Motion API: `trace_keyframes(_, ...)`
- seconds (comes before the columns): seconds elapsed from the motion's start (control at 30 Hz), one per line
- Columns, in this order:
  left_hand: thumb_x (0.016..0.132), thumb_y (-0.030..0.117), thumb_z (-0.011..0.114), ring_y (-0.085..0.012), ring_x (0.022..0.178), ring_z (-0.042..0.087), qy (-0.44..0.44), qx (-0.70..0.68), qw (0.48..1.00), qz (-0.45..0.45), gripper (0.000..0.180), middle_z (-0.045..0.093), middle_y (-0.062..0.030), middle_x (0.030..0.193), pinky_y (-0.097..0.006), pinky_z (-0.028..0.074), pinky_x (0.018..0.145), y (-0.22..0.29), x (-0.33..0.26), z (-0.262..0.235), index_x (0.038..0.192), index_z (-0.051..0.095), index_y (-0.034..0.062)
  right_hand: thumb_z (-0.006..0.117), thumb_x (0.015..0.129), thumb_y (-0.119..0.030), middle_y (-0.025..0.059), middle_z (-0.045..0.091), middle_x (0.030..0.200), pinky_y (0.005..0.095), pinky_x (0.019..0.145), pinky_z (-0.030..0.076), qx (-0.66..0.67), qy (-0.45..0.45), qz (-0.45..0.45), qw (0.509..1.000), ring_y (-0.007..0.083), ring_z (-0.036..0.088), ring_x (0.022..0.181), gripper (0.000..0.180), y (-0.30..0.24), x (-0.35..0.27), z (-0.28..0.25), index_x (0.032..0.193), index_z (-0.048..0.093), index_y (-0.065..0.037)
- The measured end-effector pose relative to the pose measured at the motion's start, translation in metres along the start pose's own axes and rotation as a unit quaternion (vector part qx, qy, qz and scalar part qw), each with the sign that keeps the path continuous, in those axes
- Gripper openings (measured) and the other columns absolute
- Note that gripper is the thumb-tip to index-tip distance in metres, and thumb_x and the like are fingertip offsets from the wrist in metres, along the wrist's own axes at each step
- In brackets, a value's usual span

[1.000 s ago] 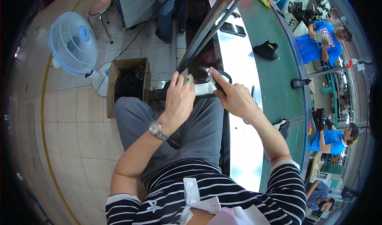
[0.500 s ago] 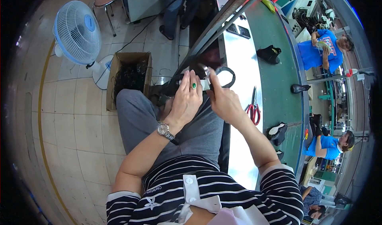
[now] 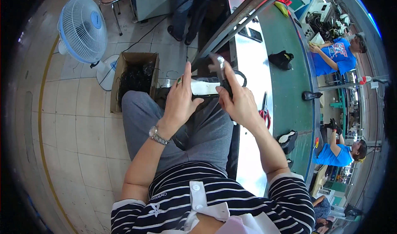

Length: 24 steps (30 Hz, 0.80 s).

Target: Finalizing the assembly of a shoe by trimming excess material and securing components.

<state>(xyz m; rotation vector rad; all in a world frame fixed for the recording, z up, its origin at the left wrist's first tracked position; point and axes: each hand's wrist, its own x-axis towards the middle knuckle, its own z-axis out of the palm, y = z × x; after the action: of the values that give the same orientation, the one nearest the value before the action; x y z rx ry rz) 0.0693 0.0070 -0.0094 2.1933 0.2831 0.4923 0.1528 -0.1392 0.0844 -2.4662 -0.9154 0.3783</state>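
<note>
Over my lap lies a shoe with a white sole (image 3: 205, 88), its sole facing up. My left hand (image 3: 177, 103) holds one end of it, with the thumb on the near side and straight fingers on the far side. A hammer (image 3: 226, 84) with a shiny metal head and dark handle is in my closed right hand (image 3: 240, 105). Its head is raised just beyond the sole, seemingly apart from it and slightly blurred. Past the right hand, a black ring-shaped thing (image 3: 243, 77) rests at the bench edge. My hands hide parts of the shoe.
Red-handled scissors (image 3: 265, 113) lie on the metal bench (image 3: 253, 159) at my right. Beyond it, a green conveyor belt (image 3: 285, 89) carries several dark shoes, including a black shoe (image 3: 282, 60). A cardboard box (image 3: 155, 74) of black scraps and a fan (image 3: 84, 31) stand left. Other people work nearby.
My left hand has shifted left and its thumb has spread, baring more of the white sole. The right hand has lifted the hammer away from the shoe.
</note>
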Motion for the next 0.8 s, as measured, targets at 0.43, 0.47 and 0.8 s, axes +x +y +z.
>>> trace_keyframes(0.43,0.065,0.019,0.083,-0.0363,0.125,0.047,-0.084,-0.105,0.990,0.042,0.112,0.047,-0.0195,0.137,-0.040,0.040,0.103,-0.019,0.000,-0.016,0.151,0.012,0.0103,0.052,0.093,-0.016,0.0226,0.064,0.073,0.0478,0.067,0.048,-0.183,0.021,0.025,0.983,0.0426,0.063,0.067,0.048,0.042,0.022,-0.010,0.138,0.039,-0.008)
trace_keyframes(0.47,0.066,0.025,0.083,-0.0386,0.129,0.042,-0.066,-0.062,0.995,0.052,0.114,0.038,-0.0234,0.142,-0.041,0.039,0.103,-0.017,-0.011,-0.016,0.151,0.009,0.0074,0.052,0.093,-0.016,0.0224,0.064,0.073,0.0472,0.067,0.048,-0.196,0.013,-0.014,0.980,0.0410,0.063,0.066,0.049,0.052,0.009,-0.006,0.139,0.039,-0.007)
trace_keyframes(0.8,0.095,0.032,0.054,-0.0359,0.071,0.062,0.041,0.047,0.994,-0.092,0.037,0.062,-0.0194,0.080,-0.042,0.049,0.061,-0.017,-0.058,-0.062,0.084,0.062,-0.0020,0.054,0.096,-0.014,0.0120,0.068,0.093,0.0285,0.071,0.052,0.137,-0.280,0.042,0.949,0.0151,0.067,0.074,0.056,-0.003,-0.045,-0.005,0.145,0.028,-0.007)
